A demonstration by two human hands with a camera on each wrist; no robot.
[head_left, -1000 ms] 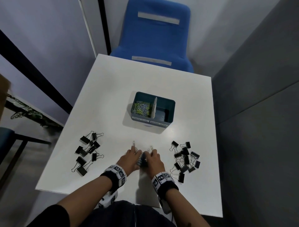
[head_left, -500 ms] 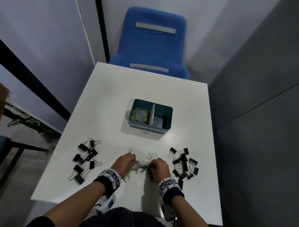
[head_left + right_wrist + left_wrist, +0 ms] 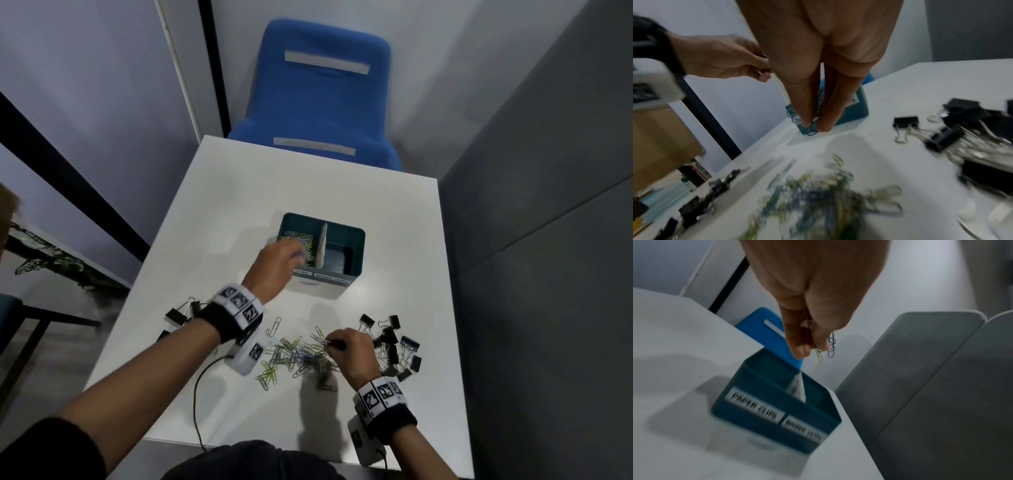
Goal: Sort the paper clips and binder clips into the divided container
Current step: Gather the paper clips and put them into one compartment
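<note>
- Left hand (image 3: 274,263) over the divided container (image 3: 342,274): fingers (image 3: 797,347) pinching paper clips (image 3: 831,345) that dangle below the fingertips.
- Right hand (image 3: 352,353) above the desk (image 3: 239,205): fingers (image 3: 803,104) pinching dark paper clips (image 3: 818,107) between them.

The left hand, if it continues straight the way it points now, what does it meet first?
Probably the paper-clip compartment of the container: the left hand, pinching paper clips, points at it. Its height above the rim is unclear.
</note>
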